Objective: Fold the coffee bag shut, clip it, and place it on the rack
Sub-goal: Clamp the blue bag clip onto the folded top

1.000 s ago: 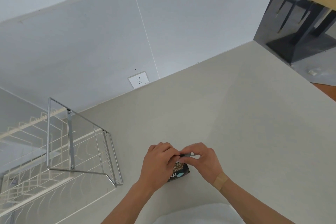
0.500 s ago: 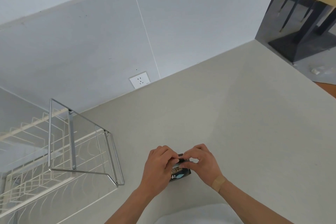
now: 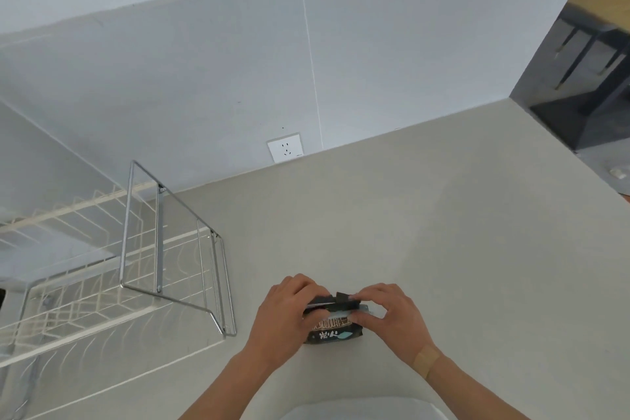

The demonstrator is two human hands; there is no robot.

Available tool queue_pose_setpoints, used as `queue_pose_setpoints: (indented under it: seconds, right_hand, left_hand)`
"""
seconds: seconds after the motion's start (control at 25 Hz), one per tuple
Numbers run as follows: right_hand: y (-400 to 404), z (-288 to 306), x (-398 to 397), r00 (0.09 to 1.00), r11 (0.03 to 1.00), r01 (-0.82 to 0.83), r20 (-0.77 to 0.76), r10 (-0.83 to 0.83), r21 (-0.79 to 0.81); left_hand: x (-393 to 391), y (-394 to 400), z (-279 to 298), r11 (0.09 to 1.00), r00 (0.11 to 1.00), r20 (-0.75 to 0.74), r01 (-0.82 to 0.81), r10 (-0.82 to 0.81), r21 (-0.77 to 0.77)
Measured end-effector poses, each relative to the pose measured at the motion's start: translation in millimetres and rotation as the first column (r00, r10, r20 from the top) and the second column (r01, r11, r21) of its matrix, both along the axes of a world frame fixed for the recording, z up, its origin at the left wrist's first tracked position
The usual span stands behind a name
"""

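A small black coffee bag (image 3: pixel 332 331) with pale print stands on the beige counter (image 3: pixel 426 232) near its front edge. My left hand (image 3: pixel 284 314) grips the bag's left side and folded top. My right hand (image 3: pixel 392 315) pinches the folded top from the right, where a black clip (image 3: pixel 343 298) sits on the fold. Fingers hide much of the fold, so how far the clip grips it is unclear. A chrome wire rack (image 3: pixel 163 249) stands to the left, apart from the bag.
A white wire dish rack (image 3: pixel 68 283) lies behind the chrome one at the far left. A wall socket (image 3: pixel 285 148) sits low on the grey wall. The counter ends at the right, with dark table legs (image 3: pixel 586 78) on the floor beyond.
The hands have spread slightly apart along the bag's top, and the black clip now shows on the fold between them. The bag stays in the same place.
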State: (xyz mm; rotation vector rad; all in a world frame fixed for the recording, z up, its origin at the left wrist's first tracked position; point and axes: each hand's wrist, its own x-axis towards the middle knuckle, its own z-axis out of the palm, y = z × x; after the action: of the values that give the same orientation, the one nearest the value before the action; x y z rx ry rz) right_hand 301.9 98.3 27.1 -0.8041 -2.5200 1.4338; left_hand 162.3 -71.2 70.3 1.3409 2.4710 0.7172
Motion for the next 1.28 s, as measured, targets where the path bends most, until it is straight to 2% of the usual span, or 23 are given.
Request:
queue_pose_setpoints:
  seconds: [0.24,0.36,0.52,0.84,1.28]
  right_hand:
    - [-11,27,-29,0.979,0.973,-0.189,-0.044,0.197,0.135]
    - [-25,38,-49,0.924,0.876,-0.358,-0.010,0.381,0.324]
    - [-37,43,-64,0.882,0.774,-0.400,-0.024,0.471,0.490]
    - [-40,38,-62,0.927,0.897,-0.352,-0.036,0.374,0.268]
    - [-38,35,-62,0.930,0.915,-0.356,-0.022,0.367,0.191]
  left_hand:
    - [-3,-49,-7,0.985,0.982,0.094,-0.166,0.161,0.040]
    - [-2,-50,-7,0.967,0.962,0.153,-0.241,0.227,0.082]
    - [-1,-48,-7,0.953,0.946,0.229,-0.266,0.229,0.147]
    - [-2,-45,-17,0.922,0.925,0.295,-0.311,0.238,0.230]
    - [-1,-46,-26,0.910,0.925,0.303,-0.313,0.227,0.273]
